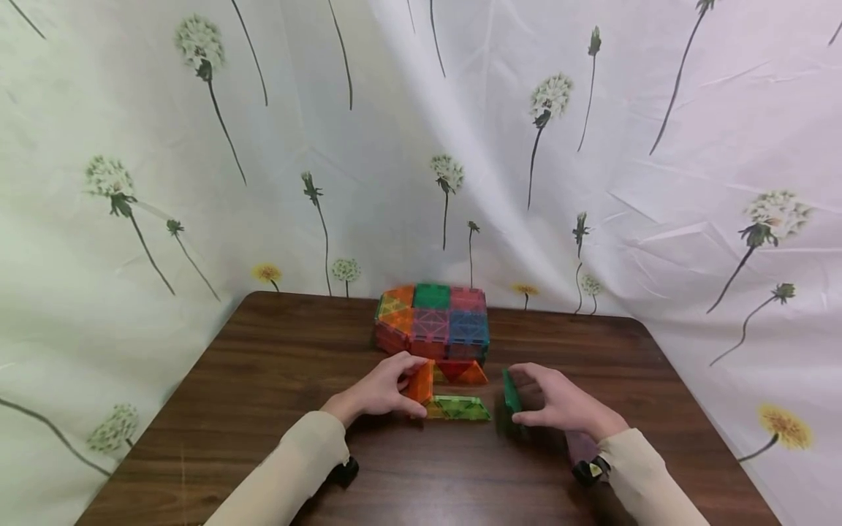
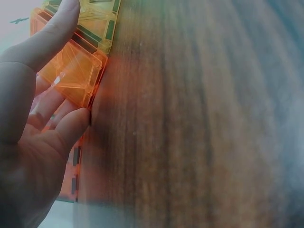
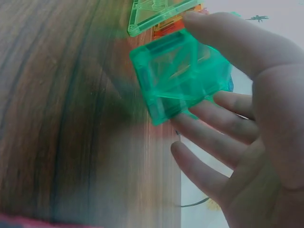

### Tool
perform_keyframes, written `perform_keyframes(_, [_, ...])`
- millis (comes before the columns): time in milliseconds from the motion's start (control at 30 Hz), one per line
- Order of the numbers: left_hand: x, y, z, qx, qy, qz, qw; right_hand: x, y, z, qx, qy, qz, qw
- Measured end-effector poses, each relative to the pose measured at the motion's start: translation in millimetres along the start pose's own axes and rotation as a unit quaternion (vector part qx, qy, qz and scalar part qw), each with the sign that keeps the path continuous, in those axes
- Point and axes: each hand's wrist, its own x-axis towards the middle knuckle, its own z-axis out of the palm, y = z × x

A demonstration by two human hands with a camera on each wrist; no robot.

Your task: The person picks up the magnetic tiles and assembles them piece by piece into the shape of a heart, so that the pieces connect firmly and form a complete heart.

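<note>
My left hand (image 1: 381, 387) grips an orange magnetic tile (image 1: 422, 381) between thumb and fingers. This tile stands at the left end of a small row of tiles. Yellow-green triangular tiles (image 1: 458, 408) form the near side, and red and orange triangular tiles (image 1: 463, 372) the far side. To the right of that row, my right hand (image 1: 559, 398) pinches a green square tile (image 3: 183, 73) by its edges, thumb on one side and fingertips on the other. The green tile is tilted and apart from the row.
Behind the hands, a block built of colored magnetic tiles (image 1: 430, 321) stands near the back edge of the brown wooden table (image 1: 289, 351). A purple tile (image 1: 580, 446) lies partly hidden under the right wrist. A curtain with a dandelion print (image 1: 395, 146) hangs behind.
</note>
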Motion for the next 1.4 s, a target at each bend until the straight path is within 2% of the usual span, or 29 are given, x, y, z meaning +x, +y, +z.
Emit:
perform_keyframes(133, [-0.3,1.4,-0.4,-0.003,-0.001,-0.006,1.0,6,0,1,0.018,0.002,0.024,1.0])
perform_keyframes(267, [0.1,1.7,0.0,-0.001,-0.001,-0.009,1.0,13,-1,4,0.031,-0.006,0.026,0.999])
perform_keyframes(567, [1.2,0.4,2.2,0.003,0.0,-0.003,1.0,28,-1,13,0.006,-0.019,0.0,1.0])
perform_keyframes(767, [2.3,-0.4,1.9,0.0,0.0,-0.003,1.0,34,-1,16,0.007,-0.02,-0.017,1.0])
perform_keyframes(1067, [3.4,1.2,-0.7,-0.006,-0.002,-0.01,0.9999,39,-2,17,-0.052,-0.011,-0.043,0.998])
perform_keyframes(1400, [3.3,1.4,-0.8,-0.013,-0.012,-0.013,0.9998,35,3,22,-0.1,-0.033,-0.028,0.994])
